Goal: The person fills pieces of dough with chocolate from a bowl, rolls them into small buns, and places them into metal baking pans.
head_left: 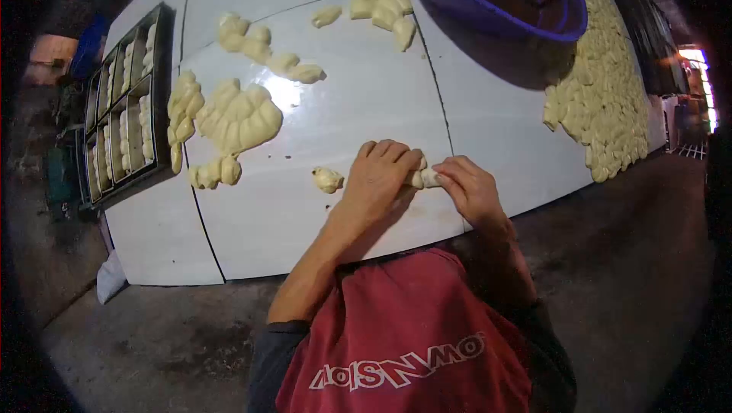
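Near the front edge of the white tiled table, a small piece of pale dough (429, 177) lies between my two hands. My left hand (383, 171) rests over its left part, palm down with curled fingers, hiding some of the dough. At its right end, the fingers of my right hand (465, 186) are pinched on the dough. A small separate lump of dough (328, 179) sits on the table just left of my left hand.
A dark tray (162, 85) with rows of dough stands at the left. Dough pieces (238, 117) lie beside it, with others (381, 3) further back. A purple basin (496, 20) stands at the back right, beside a large spread of dough pieces (602, 93).
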The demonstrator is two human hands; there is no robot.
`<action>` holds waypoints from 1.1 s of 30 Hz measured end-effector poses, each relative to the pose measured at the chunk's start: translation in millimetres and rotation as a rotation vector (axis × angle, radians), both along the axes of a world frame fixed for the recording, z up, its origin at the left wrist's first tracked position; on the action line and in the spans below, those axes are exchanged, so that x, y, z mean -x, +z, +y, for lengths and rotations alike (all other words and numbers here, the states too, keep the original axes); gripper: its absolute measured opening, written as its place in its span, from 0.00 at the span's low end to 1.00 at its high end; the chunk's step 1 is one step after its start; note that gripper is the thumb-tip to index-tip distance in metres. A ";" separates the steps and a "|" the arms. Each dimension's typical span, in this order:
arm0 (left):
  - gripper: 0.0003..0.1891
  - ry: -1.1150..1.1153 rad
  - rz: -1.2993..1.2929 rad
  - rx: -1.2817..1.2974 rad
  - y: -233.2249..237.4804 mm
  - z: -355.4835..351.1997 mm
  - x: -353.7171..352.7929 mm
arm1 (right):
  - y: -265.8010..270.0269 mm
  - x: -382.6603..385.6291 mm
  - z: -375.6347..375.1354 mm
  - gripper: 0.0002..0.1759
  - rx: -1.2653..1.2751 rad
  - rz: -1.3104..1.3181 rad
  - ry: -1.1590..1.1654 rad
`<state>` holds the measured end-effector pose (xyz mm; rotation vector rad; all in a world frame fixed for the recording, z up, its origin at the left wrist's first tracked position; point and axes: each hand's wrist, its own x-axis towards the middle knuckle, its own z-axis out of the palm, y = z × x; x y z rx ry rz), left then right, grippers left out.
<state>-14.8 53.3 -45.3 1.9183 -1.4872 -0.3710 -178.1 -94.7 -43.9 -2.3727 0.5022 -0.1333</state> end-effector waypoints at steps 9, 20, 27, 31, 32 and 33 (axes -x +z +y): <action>0.35 0.158 0.150 0.000 14.8 44.6 -23.2 | 23.0 -53.6 6.1 0.12 -0.164 -0.109 -0.239; 0.24 0.549 -0.128 0.131 -7.0 47.2 -167.2 | -38.2 -269.7 43.5 0.16 0.394 -0.297 0.248; 0.13 0.448 -0.249 -0.008 -24.3 23.7 -192.2 | -30.9 -266.3 1.4 0.12 -1.022 -0.125 -0.237; 0.07 0.419 -0.178 0.156 -25.9 13.6 -194.3 | -5.5 -264.8 3.3 0.13 -0.849 -0.125 -0.128; 0.05 0.415 -0.182 0.193 -25.9 9.4 -193.6 | -2.0 -265.8 9.4 0.15 -0.782 -0.085 -0.134; 0.05 0.400 -0.184 0.132 -23.6 7.8 -192.7 | -6.7 -266.6 8.0 0.19 -0.790 -0.051 -0.078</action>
